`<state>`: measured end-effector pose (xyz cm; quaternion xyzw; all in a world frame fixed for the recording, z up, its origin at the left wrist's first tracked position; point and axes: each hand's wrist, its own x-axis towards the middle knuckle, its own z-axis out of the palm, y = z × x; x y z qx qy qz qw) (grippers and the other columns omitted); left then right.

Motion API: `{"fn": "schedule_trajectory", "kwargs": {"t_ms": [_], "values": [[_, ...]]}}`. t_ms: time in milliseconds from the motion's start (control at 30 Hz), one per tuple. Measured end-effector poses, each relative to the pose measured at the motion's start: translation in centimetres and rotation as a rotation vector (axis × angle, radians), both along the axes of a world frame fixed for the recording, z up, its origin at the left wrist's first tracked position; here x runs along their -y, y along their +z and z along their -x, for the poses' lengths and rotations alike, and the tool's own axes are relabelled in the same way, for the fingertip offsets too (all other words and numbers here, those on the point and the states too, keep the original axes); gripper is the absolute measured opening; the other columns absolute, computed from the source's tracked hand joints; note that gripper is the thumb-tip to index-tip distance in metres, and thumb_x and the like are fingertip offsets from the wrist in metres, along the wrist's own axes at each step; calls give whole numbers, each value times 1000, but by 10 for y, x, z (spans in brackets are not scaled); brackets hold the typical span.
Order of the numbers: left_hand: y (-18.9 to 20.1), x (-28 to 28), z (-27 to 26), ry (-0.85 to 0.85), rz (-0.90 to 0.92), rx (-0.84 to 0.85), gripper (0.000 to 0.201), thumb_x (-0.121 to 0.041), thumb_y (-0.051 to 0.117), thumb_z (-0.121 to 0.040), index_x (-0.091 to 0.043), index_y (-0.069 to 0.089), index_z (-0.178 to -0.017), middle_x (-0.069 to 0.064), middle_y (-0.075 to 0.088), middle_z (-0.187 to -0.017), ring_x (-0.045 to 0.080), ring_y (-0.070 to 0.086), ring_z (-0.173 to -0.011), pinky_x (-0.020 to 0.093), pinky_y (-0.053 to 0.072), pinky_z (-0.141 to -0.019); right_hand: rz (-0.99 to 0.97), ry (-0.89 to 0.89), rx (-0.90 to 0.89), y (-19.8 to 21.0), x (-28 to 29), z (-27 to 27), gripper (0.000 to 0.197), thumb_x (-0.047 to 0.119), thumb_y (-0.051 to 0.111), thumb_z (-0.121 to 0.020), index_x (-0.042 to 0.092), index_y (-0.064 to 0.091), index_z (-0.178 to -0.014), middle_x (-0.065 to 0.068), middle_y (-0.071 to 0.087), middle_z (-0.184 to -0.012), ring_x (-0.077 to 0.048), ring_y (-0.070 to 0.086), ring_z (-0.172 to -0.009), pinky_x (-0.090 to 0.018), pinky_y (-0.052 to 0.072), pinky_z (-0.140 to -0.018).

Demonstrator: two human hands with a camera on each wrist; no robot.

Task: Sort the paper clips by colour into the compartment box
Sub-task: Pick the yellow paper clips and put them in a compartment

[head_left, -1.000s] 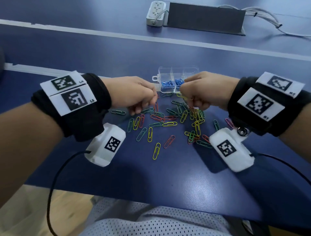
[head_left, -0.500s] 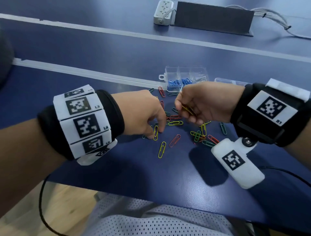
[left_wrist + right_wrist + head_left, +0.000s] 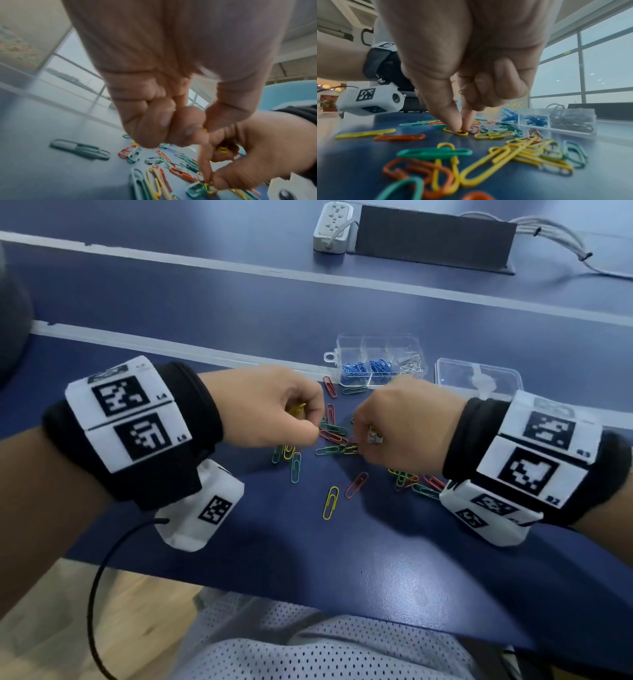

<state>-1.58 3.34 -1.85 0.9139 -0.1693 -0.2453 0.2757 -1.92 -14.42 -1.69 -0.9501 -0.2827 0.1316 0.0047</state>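
Note:
Red, green and yellow paper clips (image 3: 329, 450) lie scattered on the blue table between my hands. My left hand (image 3: 308, 419) hovers above them, fingers curled round a yellow clip (image 3: 298, 409). My right hand (image 3: 359, 443) reaches down into the pile. Its thumb and forefinger pinch a yellow clip (image 3: 460, 133) that lies on the table, and its curled fingers keep more yellow clips (image 3: 223, 149) in the palm. Behind the pile stands the clear compartment box (image 3: 376, 344), with blue clips (image 3: 356, 369) in two compartments and silver clips (image 3: 411, 362) in a third.
The box's clear lid (image 3: 479, 374) lies to its right. A white power strip (image 3: 332, 227), a dark grey box (image 3: 431, 237) and cables (image 3: 548, 237) sit at the back. A lone yellow clip (image 3: 330, 503) lies towards the table's front edge (image 3: 342, 607).
My left hand has lifted off the table with a yellow clip. My right hand, raised half a second ago, has come down into the pile and pinches another yellow clip.

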Motion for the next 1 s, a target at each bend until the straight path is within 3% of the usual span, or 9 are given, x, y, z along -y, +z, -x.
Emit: {"fn": "schedule_trajectory", "kwargs": {"t_ms": [133,267,400,533,667,767,833,900,1000], "values": [[-3,-12,-8,140,127,-115,28,-19,46,-61,-20,65,-82,-6,56,-54,8,50,-41,18,45,-43,0,9,-13,0,-1,2,21,24,53,-76,14,70,-83,-9,68,-84,-33,62,-80,-33,55,-73],[-6,-17,-10,191,134,-143,19,-19,42,-59,-16,59,-68,-1,55,-59,14,50,-48,23,45,-44,-32,48,-36,2,0,-1,21,23,55,-77,21,70,-91,-4,70,-90,-29,62,-89,-34,53,-80],[-7,-13,-10,211,49,-162,16,-27,44,-61,-15,52,-67,-2,47,-55,17,43,-45,23,39,-42,-2,96,-36,1,1,-2,23,25,55,-82,25,70,-100,-3,69,-95,-28,62,-94,-34,52,-82],[-7,-10,-11,123,-179,9,28,-42,64,-76,-19,54,-64,-9,47,-43,6,40,-42,23,33,-52,71,118,-17,2,-1,0,23,25,52,-80,21,69,-94,-8,67,-95,-34,64,-91,-36,55,-78],[-5,-3,-7,46,-331,143,22,-42,69,-75,-21,66,-75,-7,46,-50,6,43,-50,23,34,-51,98,125,28,-1,-4,-1,26,29,49,-77,14,67,-88,-10,66,-92,-35,64,-86,-33,53,-70],[-7,-1,-6,24,-382,189,23,-44,69,-74,-21,69,-78,-9,48,-55,4,44,-54,24,36,-55,13,94,38,0,-3,-8,23,30,48,-76,16,65,-80,-10,66,-86,-35,63,-82,-36,54,-70],[-7,-1,-6,12,-407,210,19,-41,67,-77,-22,69,-77,-10,48,-55,3,45,-55,23,36,-54,-59,62,38,1,-2,-11,21,32,48,-76,16,62,-74,-9,63,-73,-35,59,-74,-36,52,-68],[-6,0,-7,3,-412,202,13,-37,66,-79,-24,68,-76,-11,49,-54,2,45,-55,19,35,-52,-135,-13,13,2,-2,-15,23,30,46,-80,12,56,-68,-6,51,-57,-33,49,-65,-31,43,-61],[-5,-2,-7,10,-389,167,11,-35,65,-81,-27,64,-73,-11,51,-54,3,46,-55,20,37,-53,-238,-156,-95,4,-1,-21,33,26,39,-87,11,40,-59,-6,40,-53,-25,39,-57,-31,33,-53]]}}
